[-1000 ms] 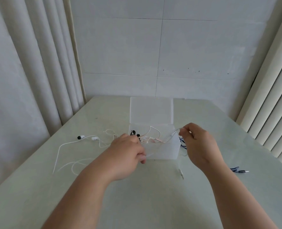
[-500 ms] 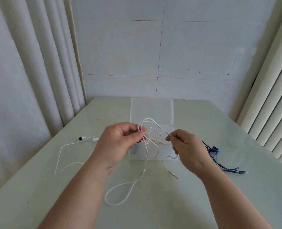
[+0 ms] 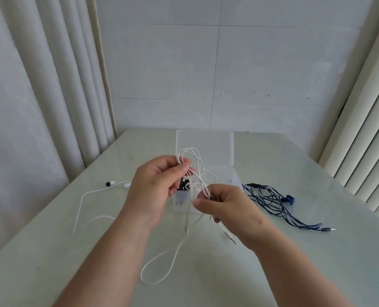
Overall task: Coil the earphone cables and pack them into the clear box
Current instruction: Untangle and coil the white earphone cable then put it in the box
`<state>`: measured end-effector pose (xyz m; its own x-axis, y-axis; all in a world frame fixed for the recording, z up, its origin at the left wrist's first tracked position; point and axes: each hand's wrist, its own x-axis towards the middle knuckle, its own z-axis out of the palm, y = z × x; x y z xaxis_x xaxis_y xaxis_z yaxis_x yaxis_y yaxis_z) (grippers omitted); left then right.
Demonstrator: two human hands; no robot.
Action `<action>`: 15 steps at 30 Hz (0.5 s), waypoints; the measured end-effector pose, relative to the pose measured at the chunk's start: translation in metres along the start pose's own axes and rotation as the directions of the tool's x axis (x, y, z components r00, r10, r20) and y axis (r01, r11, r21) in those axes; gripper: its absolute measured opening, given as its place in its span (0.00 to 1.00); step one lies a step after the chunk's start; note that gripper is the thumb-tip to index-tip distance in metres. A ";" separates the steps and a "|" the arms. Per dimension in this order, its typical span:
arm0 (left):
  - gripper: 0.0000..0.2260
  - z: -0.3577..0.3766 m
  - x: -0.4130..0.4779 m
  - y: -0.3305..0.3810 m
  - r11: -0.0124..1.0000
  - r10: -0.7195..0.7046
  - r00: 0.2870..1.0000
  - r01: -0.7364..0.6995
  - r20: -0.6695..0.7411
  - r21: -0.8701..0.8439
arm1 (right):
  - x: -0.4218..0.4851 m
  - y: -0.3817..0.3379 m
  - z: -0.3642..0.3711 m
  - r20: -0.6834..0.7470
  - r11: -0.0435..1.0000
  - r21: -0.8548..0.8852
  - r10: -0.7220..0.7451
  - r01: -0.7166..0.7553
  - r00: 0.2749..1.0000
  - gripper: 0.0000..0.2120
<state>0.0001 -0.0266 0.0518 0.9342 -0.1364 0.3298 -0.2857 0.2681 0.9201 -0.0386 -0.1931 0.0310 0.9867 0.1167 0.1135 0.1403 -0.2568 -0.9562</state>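
a: white earphone cable (image 3: 193, 148), where is it seen?
b: it is held up in front of the clear box (image 3: 182, 201), looped between both hands, and a slack loop is trailed onto the table (image 3: 51, 251).
a: and the fingers?
b: the top loops are pinched by the left hand (image 3: 153, 187). lower strands are gripped in the curled right hand (image 3: 226, 204). blue earphones (image 3: 272, 202) are laid right of the box.

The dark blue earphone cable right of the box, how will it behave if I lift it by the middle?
Probably floppy: the dark blue earphone cable lies in loose strands on the pale table. Likely to tangle, since those strands cross each other. Its blue earbuds and metal plug would probably dangle.
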 end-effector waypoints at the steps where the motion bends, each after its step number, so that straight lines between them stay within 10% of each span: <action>1: 0.04 -0.001 0.001 0.000 0.999 -0.007 1.000 0.007 0.000 -0.040 | 0.000 0.000 -0.001 0.001 1.000 0.015 -0.001 0.001 1.000 0.07; 9: 0.03 0.003 -0.001 -0.001 0.999 0.034 0.999 -0.035 -0.030 -0.023 | -0.004 -0.004 0.010 0.120 1.000 -0.001 0.011 -0.011 0.993 0.06; 15: 0.07 -0.002 0.003 0.004 0.919 -0.169 0.980 0.118 -0.105 -0.377 | -0.006 -0.008 -0.006 0.104 0.982 0.171 0.061 -0.079 0.993 0.12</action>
<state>0.0020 -0.0238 0.0563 0.9862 -0.0789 0.1458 -0.0718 0.5897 0.8044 -0.0449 -0.1972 0.0398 0.9794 0.2001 0.0258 0.0461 -0.0973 -0.9942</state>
